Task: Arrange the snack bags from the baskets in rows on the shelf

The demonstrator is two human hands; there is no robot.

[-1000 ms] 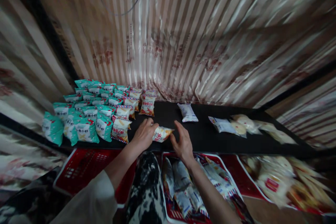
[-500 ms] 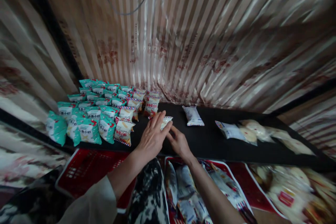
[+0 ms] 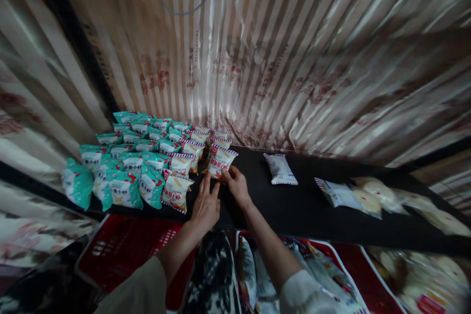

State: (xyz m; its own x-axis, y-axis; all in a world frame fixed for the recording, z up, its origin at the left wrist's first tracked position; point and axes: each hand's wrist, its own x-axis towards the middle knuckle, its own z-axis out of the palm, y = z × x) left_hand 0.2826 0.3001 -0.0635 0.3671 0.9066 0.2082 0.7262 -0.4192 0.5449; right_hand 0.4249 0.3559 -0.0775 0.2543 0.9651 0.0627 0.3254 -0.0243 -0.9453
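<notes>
A red and white snack bag [image 3: 221,161] with a striped top edge stands upright on the black shelf [image 3: 253,206], in front of similar bags. At its lower right corner, my right hand [image 3: 235,185] is closed with thumb and fingers pinching the bag. My left hand [image 3: 206,202] lies low in front of the bag, its fingers stretched out and their tips touching the bottom edge. Just left of that hand stands another red and white snack bag [image 3: 175,191]. Rows of teal snack bags [image 3: 124,189] fill the shelf's left end.
One bag [image 3: 280,169] lies flat to the right, and a white bag [image 3: 340,193] rests beside clear packets of round pale food [image 3: 379,191]. Below the shelf are a red basket [image 3: 128,250], a basket of bags [image 3: 331,250] and bulky clear packages [image 3: 430,274]. Striped sheeting hangs behind.
The bag that was mostly covered by my hands now stands upright before the second column. Both hands have drawn lower and apart around its base. The view has shifted slightly.
</notes>
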